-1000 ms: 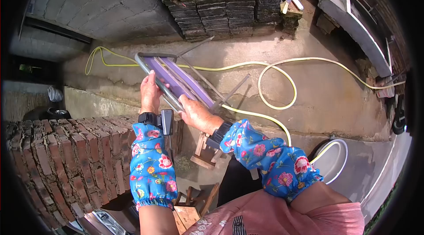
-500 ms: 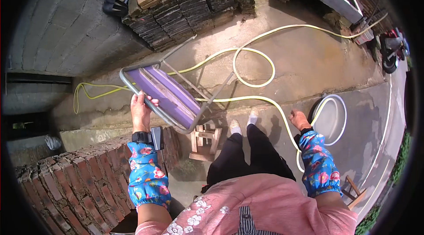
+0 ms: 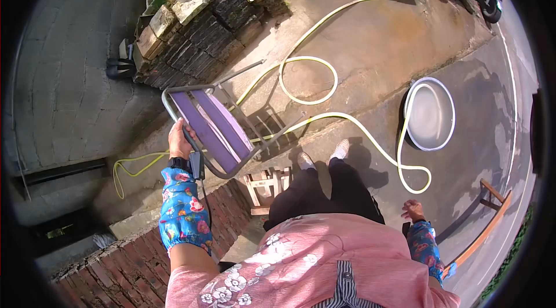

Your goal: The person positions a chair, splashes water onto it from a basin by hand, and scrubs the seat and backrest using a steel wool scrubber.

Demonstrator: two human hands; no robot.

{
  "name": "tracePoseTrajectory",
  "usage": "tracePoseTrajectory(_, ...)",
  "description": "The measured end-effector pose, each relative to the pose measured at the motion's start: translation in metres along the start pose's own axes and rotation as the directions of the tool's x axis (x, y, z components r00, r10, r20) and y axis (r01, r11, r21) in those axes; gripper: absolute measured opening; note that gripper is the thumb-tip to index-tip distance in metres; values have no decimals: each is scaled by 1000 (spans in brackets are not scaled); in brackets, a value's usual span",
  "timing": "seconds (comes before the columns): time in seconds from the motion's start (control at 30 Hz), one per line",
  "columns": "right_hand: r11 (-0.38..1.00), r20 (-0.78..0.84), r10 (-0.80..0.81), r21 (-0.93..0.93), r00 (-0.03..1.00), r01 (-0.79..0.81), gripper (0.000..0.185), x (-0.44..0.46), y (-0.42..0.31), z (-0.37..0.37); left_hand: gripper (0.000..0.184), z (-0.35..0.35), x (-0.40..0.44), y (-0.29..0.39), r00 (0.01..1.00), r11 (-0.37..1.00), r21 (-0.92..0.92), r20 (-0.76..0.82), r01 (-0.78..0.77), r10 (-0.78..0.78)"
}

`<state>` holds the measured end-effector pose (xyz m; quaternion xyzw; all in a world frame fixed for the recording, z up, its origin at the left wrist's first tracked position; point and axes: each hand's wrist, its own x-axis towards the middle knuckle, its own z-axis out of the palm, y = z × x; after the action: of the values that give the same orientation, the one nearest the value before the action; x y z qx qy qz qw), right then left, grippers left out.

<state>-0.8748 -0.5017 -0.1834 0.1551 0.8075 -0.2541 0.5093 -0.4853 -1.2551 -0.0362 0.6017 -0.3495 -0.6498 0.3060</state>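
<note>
My left hand (image 3: 180,139) is closed around the grey tube frame of a chair (image 3: 218,112) with purple slats. The chair is held up and tilted, its thin metal legs pointing away to the right. My right hand (image 3: 413,209) hangs at my right side with its fingers loosely apart and nothing in them. Nearest to it is a loop of yellow hose (image 3: 428,179) on the ground. Beyond lies a pale round basin (image 3: 443,120) with the hose end over its rim.
A small wooden stool (image 3: 262,183) stands by my feet at the left, beside a brick wall (image 3: 130,261). Stacked bricks and tiles (image 3: 200,36) rise ahead. A wooden bench (image 3: 483,235) is at the right. The hose crosses the concrete ground.
My right hand has moved back from beside the basin and hose toward my body. My left hand still grips the chair. The view has turned to the right.
</note>
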Motion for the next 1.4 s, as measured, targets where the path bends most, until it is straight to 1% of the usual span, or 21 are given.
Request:
tracePoseTrajectory(0.17,990,-2,94,110,996,-93,26,-29,62,-25,19,97,24,42,992,983,183,128,-4,-20)
tracePoseTrajectory(0.3,972,-128,84,231,988,-53,23,-19,84,-42,25,183,24,94,975,949,309,224,-70,-1)
tracePoseTrajectory(0.33,943,-198,-6,325,980,71,23,-24,152,-74,26,184,-78,90,959,951,268,273,-156,81)
tracePoseTrajectory(0.47,899,-204,75,436,976,22,23,-22,183,-36,30,261,-62,93,940,899,400,339,-180,37)
tracePoseTrajectory(0.57,891,-152,111,453,982,-31,23,-29,198,-8,32,325,-51,96,898,845,459,437,-276,56)
tracePoseTrajectory(0.63,882,-122,200,454,972,-124,24,-39,209,6,33,378,-39,101,867,762,528,492,-374,84)
tracePoseTrajectory(0.73,846,-135,240,515,961,-139,24,-60,229,26,33,466,-9,105,777,640,532,606,-555,171)
tracePoseTrajectory(0.77,827,-147,254,546,956,-135,24,-72,235,34,33,499,-5,103,688,582,478,696,-658,207)
tracePoseTrajectory(0.87,770,-162,361,608,918,-195,23,-117,247,64,32,603,0,88,568,364,458,765,-811,302)
tracePoseTrajectory(0.9,747,-156,378,634,913,-201,23,-135,243,72,33,637,11,83,517,350,419,815,-838,261)
tracePoseTrajectory(0.97,747,-100,427,600,899,-288,23,-153,257,98,35,699,8,68,491,283,424,839,-860,234)
tracePoseTrajectory(1.0,727,-91,461,610,883,-316,23,-162,260,111,37,730,22,60,407,190,371,888,-909,215)
tracePoseTrajectory(1.03,706,-100,487,630,868,-323,23,-169,260,125,36,749,12,40,412,184,377,884,-908,220)
tracePoseTrajectory(1.07,667,-68,512,659,856,-346,23,-175,253,139,33,773,11,25,362,153,337,913,-929,189)
tracePoseTrajectory(1.13,615,-6,539,685,842,-389,24,-182,237,169,30,806,-1,-9,290,141,275,952,-951,97)
tracePoseTrajectory(1.17,583,44,541,700,840,-413,24,-182,230,182,28,820,-5,-28,291,144,284,956,-948,32)
tracePoseTrajectory(1.23,516,124,512,747,850,-419,25,-180,217,205,27,832,-14,-67,199,-23,198,980,-980,-14)
tracePoseTrajectory(1.27,507,128,518,750,846,-424,25,-176,217,214,26,838,-9,-86,159,-58,156,986,-986,-50)
tracePoseTrajectory(1.33,777,32,257,587,966,-227,25,-173,216,228,29,841,-6,-121,66,-182,51,995,-982,-75)
tracePoseTrajectory(1.37,772,41,267,590,963,-239,25,-173,203,226,30,838,-13,-137,0,-225,-20,996,-974,-86)
tracePoseTrajectory(1.4,644,70,388,693,919,-325,25,-167,189,221,30,837,-21,-151,-2,-250,-38,989,-967,-145)
